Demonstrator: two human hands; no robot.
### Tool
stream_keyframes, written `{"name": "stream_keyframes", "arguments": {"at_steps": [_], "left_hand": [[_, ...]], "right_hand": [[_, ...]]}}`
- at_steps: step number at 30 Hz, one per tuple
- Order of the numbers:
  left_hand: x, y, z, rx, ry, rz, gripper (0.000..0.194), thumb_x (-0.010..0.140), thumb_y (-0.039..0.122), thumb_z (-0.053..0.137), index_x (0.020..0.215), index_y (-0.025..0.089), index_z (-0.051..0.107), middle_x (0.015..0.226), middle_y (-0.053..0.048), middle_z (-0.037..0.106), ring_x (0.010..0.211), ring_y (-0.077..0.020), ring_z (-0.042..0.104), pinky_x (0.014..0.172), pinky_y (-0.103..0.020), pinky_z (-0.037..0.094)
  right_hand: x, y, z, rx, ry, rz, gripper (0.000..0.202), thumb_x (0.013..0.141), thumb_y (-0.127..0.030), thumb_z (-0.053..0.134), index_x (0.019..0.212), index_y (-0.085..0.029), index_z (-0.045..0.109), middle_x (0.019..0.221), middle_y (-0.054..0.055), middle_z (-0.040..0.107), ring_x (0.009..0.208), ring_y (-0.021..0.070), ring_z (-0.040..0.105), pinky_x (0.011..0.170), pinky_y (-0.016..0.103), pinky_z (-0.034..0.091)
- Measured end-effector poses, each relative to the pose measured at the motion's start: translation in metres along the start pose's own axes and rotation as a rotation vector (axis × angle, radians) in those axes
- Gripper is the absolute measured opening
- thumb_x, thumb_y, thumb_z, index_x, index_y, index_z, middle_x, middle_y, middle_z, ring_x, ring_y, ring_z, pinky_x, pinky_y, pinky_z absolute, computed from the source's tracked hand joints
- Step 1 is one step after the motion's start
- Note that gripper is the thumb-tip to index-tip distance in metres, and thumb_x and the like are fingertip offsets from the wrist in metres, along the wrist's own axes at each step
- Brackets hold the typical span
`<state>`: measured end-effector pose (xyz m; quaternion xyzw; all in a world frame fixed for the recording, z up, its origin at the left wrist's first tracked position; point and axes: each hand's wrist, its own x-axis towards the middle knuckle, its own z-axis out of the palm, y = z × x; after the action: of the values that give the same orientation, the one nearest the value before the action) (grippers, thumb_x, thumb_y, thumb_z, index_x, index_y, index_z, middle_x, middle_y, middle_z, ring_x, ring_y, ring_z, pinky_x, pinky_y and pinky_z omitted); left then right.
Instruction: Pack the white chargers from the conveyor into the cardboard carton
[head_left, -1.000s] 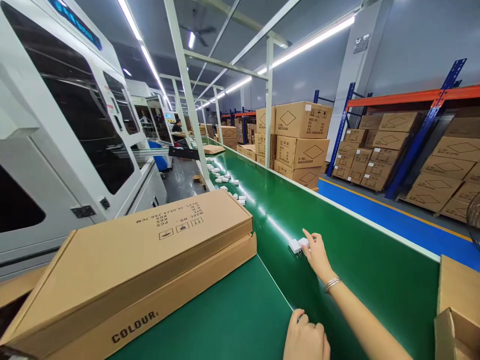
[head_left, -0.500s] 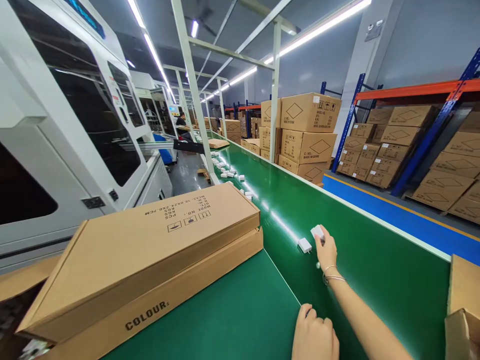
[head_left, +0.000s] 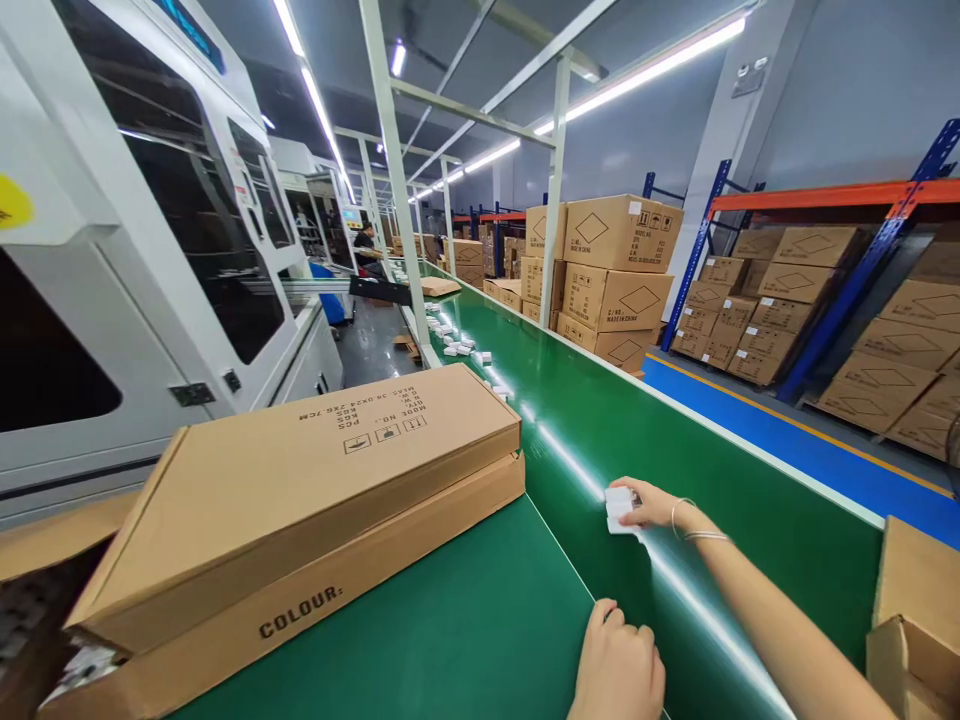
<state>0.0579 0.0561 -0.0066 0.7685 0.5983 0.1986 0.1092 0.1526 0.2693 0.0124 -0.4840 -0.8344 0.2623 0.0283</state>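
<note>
My right hand (head_left: pixel 651 504), reaching over the green conveyor belt (head_left: pixel 720 450), is closed on white charger plugs (head_left: pixel 619 508). Two of them appear side by side in its fingers, just at the belt's surface. My left hand (head_left: pixel 621 660) is curled at the edge of the green tabletop (head_left: pixel 450 610), near the belt; what its fingers hold, if anything, is hidden. A flat cardboard box (head_left: pixel 322 490) marked COLOUR sits on the tabletop to the left, its lid resting slightly raised.
More white charger plugs (head_left: pixel 459 347) lie scattered farther up the belt. An open carton (head_left: pixel 919 610) stands at lower right. Big cartons (head_left: pixel 619 270) are stacked beyond the belt, before racks. A white machine (head_left: pixel 165 300) fills the left. A person (head_left: pixel 365 240) is far back.
My right hand has moved slightly left and down and has taken up the second charger plug beside the one it held. My left hand stays at the table edge, shifted slightly in view.
</note>
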Motion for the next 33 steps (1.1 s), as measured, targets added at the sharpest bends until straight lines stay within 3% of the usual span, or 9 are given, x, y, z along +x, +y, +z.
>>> {"name": "stream_keyframes", "arguments": {"at_steps": [5,8,11,13,16,20,24,30,33], "left_hand": [[-0.002,-0.001,-0.001,-0.018,0.042,-0.014,0.025,0.076,0.015,0.040,0.067,0.015,0.063,0.066,-0.007,0.064,0.073,-0.0171,0.058,0.092,-0.038,0.037],[-0.004,0.001,-0.003,-0.034,0.065,-0.008,0.026,0.078,0.015,0.038,0.067,0.016,0.063,0.066,-0.007,0.064,0.072,-0.0166,0.058,0.092,-0.038,0.037],[-0.005,0.002,-0.005,-0.046,0.081,-0.001,0.025,0.078,0.015,0.039,0.067,0.016,0.062,0.066,-0.006,0.064,0.074,-0.0165,0.057,0.092,-0.036,0.037],[-0.005,0.002,-0.005,-0.043,0.098,0.007,0.025,0.077,0.014,0.040,0.066,0.016,0.062,0.064,-0.005,0.063,0.073,-0.0167,0.057,0.092,-0.036,0.037],[-0.005,0.002,-0.005,-0.026,0.129,0.013,0.026,0.078,0.014,0.039,0.065,0.016,0.062,0.063,-0.005,0.063,0.072,-0.0166,0.057,0.092,-0.037,0.037],[-0.006,0.000,-0.005,-0.023,0.139,0.017,0.027,0.080,0.014,0.039,0.066,0.016,0.062,0.063,-0.005,0.063,0.073,-0.0160,0.057,0.093,-0.035,0.037],[-0.005,-0.002,-0.008,-0.020,0.108,0.012,0.027,0.080,0.014,0.039,0.068,0.017,0.063,0.066,-0.004,0.064,0.075,-0.0149,0.058,0.094,-0.033,0.037],[-0.007,-0.003,-0.011,0.063,0.054,0.119,0.037,0.089,0.022,0.032,0.072,0.016,0.065,0.067,-0.005,0.065,0.073,-0.0159,0.059,0.092,-0.037,0.035],[-0.010,-0.003,-0.011,0.123,0.047,0.175,0.047,0.091,0.025,0.027,0.068,0.015,0.067,0.065,-0.008,0.066,0.073,-0.0179,0.059,0.092,-0.039,0.034]], "right_hand": [[-0.021,-0.019,-0.003,-0.243,-0.265,0.060,0.066,0.029,-0.007,0.074,0.092,-0.027,0.066,0.071,-0.002,0.063,0.061,0.0186,0.060,0.056,0.028,0.046],[-0.040,-0.037,0.014,-0.363,-0.244,0.079,0.093,0.024,-0.003,0.074,0.112,-0.030,0.059,0.089,0.004,0.064,0.076,0.0270,0.062,0.065,0.034,0.046],[-0.064,-0.045,0.027,-0.408,-0.157,0.066,0.108,0.041,-0.028,0.079,0.137,-0.029,0.031,0.110,0.013,0.056,0.089,0.0312,0.060,0.070,0.037,0.044],[-0.079,-0.044,0.037,-0.384,0.002,0.056,0.090,0.065,-0.049,0.065,0.141,-0.025,0.022,0.112,0.015,0.054,0.093,0.0317,0.058,0.072,0.039,0.043],[-0.088,-0.040,0.049,-0.259,0.246,0.108,0.054,0.084,-0.050,0.040,0.128,-0.019,0.042,0.105,0.016,0.057,0.094,0.0319,0.055,0.075,0.041,0.041],[-0.084,-0.043,0.045,-0.089,0.277,0.159,0.033,0.083,-0.041,0.042,0.094,-0.013,0.056,0.084,0.015,0.060,0.085,0.0305,0.057,0.075,0.041,0.040],[-0.110,-0.057,0.020,0.186,0.200,0.116,0.041,0.087,-0.044,0.024,0.078,-0.015,0.051,0.072,0.007,0.057,0.066,0.0182,0.058,0.061,0.029,0.045],[-0.230,-0.082,0.006,1.386,-0.064,0.059,0.034,0.083,-0.050,0.030,0.083,-0.019,0.044,0.054,-0.003,0.048,0.034,0.0106,0.045,0.029,0.018,0.032],[-0.281,-0.092,0.013,1.651,-0.052,0.010,0.029,0.082,-0.045,0.034,0.078,-0.018,0.045,0.052,-0.002,0.050,0.030,0.0097,0.044,0.026,0.016,0.030]]}}
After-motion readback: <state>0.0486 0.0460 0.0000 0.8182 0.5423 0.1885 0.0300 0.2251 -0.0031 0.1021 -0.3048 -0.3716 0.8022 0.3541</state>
